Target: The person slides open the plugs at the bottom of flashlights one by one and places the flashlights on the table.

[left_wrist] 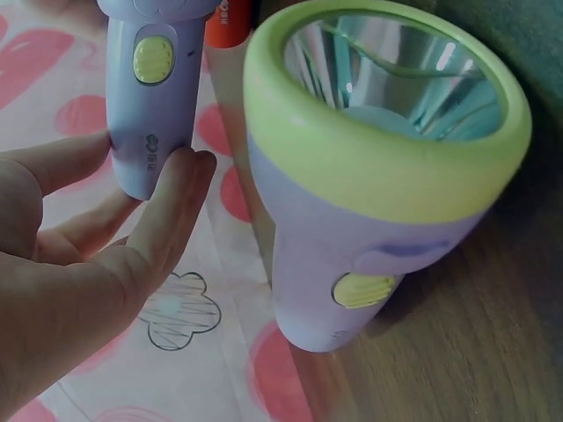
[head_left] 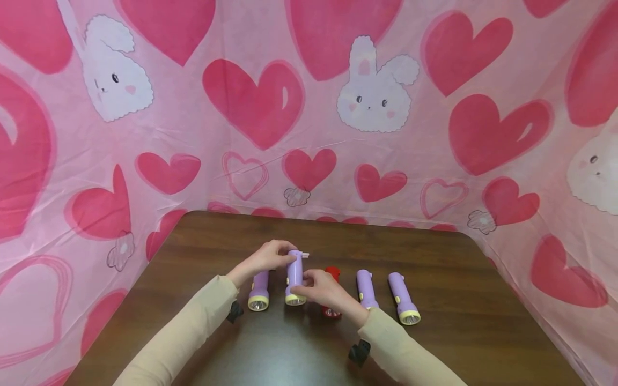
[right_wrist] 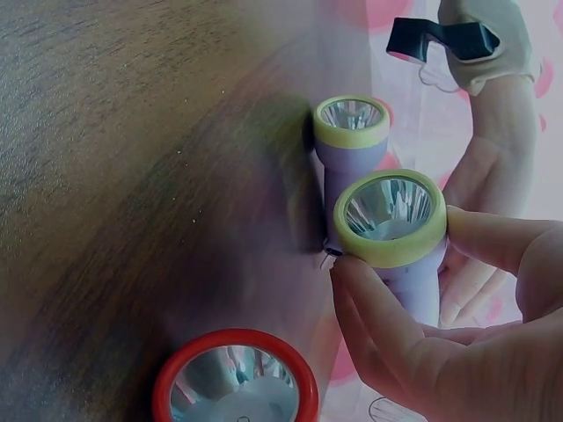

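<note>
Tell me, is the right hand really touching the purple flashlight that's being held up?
Touching. The right wrist view shows it plainly: the right hand pinches the purple flashlight at its yellow-rimmed end, with no gap between.

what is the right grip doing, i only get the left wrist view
Observer: The right grip pinches the yellow-rimmed lens end of the same purple flashlight the left grip holds.
Operator: anything sticking out of it
Observer: Yes, the head view shows pale prongs poking out sideways near its tail.
Operator: what lies past the red flashlight
Observer: Two more purple flashlights lie to its right in the head view.
</note>
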A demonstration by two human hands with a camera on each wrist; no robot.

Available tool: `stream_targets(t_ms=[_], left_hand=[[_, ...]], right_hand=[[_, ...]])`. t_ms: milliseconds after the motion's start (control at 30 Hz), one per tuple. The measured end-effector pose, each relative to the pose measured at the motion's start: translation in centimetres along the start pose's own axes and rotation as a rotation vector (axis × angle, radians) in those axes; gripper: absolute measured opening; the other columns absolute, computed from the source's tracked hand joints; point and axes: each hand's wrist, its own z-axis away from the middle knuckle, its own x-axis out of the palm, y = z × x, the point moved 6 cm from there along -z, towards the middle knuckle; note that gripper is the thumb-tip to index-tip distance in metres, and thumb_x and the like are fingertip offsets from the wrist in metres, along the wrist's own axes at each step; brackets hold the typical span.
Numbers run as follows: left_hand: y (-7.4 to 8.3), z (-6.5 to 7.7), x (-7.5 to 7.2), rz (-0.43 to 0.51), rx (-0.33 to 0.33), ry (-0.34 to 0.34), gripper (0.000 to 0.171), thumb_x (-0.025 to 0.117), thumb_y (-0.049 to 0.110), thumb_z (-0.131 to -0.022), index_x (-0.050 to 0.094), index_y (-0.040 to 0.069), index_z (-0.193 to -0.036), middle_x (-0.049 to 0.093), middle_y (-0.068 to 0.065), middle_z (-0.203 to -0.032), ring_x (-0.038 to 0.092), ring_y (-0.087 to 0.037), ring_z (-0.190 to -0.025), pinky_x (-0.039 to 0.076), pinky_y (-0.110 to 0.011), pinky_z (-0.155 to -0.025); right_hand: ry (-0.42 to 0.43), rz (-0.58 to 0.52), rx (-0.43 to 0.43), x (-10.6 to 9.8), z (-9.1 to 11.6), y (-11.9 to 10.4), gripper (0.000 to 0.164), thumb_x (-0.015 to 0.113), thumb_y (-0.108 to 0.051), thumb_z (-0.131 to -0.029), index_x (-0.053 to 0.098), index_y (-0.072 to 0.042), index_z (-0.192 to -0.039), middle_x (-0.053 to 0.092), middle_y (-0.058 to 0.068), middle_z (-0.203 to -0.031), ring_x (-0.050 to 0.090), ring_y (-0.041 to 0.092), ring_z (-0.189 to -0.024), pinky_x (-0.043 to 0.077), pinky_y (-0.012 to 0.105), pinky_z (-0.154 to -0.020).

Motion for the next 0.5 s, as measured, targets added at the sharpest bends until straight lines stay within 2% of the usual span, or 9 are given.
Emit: stream_targets(t_ms=[167,500], left_hand=[[-0.14,-0.20,-0.08,-0.027,0.006,-0.001,0.029,0.063,0.019,-0.095,0.068,0.000,-0.117,0.072,-0.016,-0.113,0.060,-0.016,-0.087,0.049,-0.025,-0.073],[-0.69,-0.56,0.17,-0.075,-0.007,-0.013,0.030,0.064,0.019,-0.095,0.068,-0.001,-0.116,0.072,-0.017,-0.113,0.062,-0.019,-0.092,0.050,-0.029,-0.078]], right_hand=[[0.002,0.007,0.021,0.16,-0.14,0.06,0.048,0.074,-0.030,-0.088,0.062,0.004,-0.119,0.071,0.015,-0.105,0.068,0.017,-0.078,0.061,0.035,-0.073],[-0.012,0.015,0.054,0.79,-0.56,0.40,0.046,0.074,-0.029,-0.088,0.063,0.004,-0.117,0.071,0.014,-0.103,0.066,0.017,-0.077,0.061,0.035,-0.073]])
